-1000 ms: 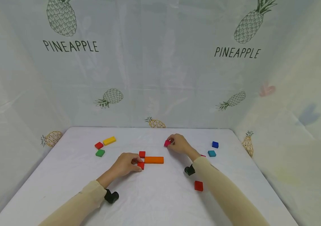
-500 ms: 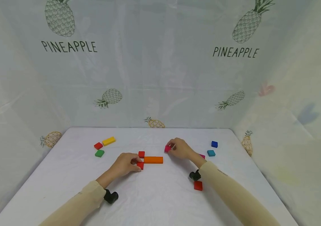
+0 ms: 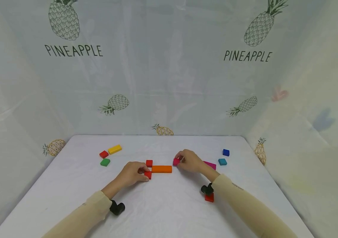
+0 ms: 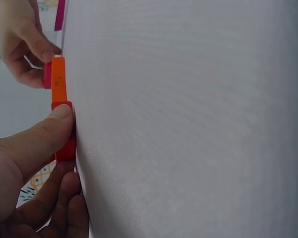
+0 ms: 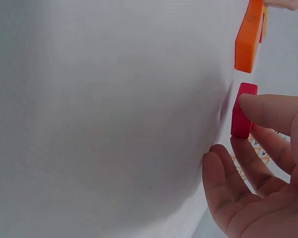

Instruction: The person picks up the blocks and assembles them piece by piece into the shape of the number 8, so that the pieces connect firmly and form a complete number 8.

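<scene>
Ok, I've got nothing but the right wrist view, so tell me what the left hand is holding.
Observer: The left hand holds a red block by the left end of the orange block.
Operator: Name the blocks farthest right, past the right hand.
Observer: In the head view, a dark blue block and a lighter blue block.
Operator: Now check around my wrist camera.
Observer: The head view shows a nearer red block, partly hidden by that camera.
</scene>
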Tool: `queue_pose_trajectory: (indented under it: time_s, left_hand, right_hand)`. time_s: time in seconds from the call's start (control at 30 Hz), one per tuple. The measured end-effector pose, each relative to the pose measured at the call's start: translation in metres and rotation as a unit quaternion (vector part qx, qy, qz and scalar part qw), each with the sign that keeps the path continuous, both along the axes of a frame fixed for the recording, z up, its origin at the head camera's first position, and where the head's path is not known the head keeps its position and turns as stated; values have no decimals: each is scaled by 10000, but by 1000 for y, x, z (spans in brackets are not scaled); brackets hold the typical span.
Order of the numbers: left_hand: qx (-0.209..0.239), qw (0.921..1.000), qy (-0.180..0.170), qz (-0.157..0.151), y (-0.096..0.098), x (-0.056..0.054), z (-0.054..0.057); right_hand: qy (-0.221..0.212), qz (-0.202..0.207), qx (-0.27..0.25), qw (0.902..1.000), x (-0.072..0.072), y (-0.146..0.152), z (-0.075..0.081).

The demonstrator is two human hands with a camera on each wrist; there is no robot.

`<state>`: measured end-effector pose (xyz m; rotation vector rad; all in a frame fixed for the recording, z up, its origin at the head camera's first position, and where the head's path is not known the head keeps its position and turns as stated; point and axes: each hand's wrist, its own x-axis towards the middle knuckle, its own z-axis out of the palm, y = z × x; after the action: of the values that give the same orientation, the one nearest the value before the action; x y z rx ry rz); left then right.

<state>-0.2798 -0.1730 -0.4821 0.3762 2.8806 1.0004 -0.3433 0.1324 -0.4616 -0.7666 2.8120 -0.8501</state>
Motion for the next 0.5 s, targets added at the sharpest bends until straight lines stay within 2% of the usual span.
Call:
queue_pose_trajectory:
  time_s: [0.23,0.5]
  left_hand:
    - [43,10000,-25,-49,-1,3,2]
    - [68,9999,43,-62,-2,5,3]
  right_hand:
    - [56,147,146,9998,3,-3,2]
    - [56,248,251,9994,-1,-5,-1]
